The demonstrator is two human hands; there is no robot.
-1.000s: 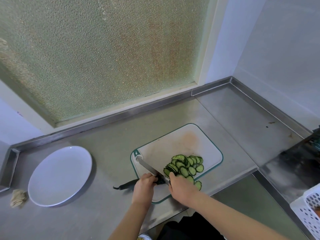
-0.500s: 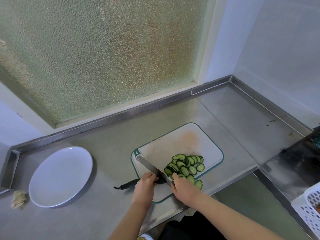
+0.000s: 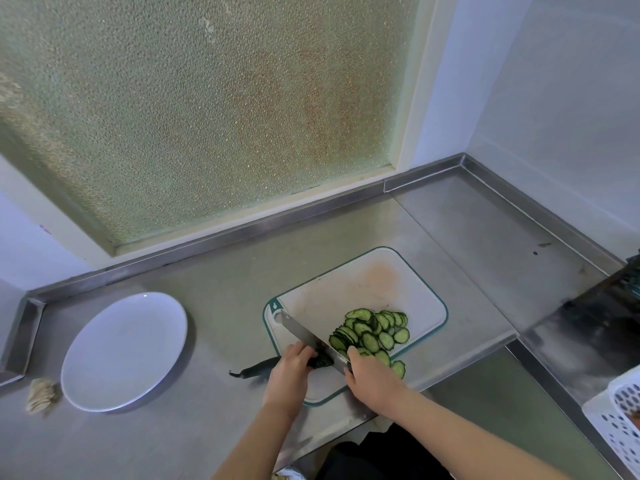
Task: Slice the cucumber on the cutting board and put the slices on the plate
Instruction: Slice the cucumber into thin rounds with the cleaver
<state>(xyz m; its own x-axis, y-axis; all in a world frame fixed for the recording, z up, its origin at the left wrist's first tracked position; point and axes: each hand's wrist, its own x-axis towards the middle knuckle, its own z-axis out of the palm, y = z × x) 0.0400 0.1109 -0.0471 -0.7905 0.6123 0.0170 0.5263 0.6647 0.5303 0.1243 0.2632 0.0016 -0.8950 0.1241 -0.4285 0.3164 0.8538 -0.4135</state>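
A white cutting board [image 3: 374, 289] with a green rim lies on the steel counter. Several cucumber slices [image 3: 375, 332] are piled on its near right part. The dark uncut cucumber [image 3: 258, 369] sticks out over the board's left edge onto the counter. My left hand [image 3: 289, 374] grips it close to the cut end. My right hand [image 3: 372, 377] holds the handle of a knife [image 3: 301, 332], whose blade runs across the board and rests on the cucumber between my hands. A white plate [image 3: 124, 348] sits bare at the left.
A crumpled beige scrap [image 3: 41, 396] lies left of the plate. A raised steel ledge [image 3: 242, 233] runs along the back under a frosted window. A dark stove surface [image 3: 595, 337] and a white perforated basket [image 3: 620, 420] are at the right.
The knife and both hands stay at the cucumber's cut end with only small shifts. The slice pile looks the same.
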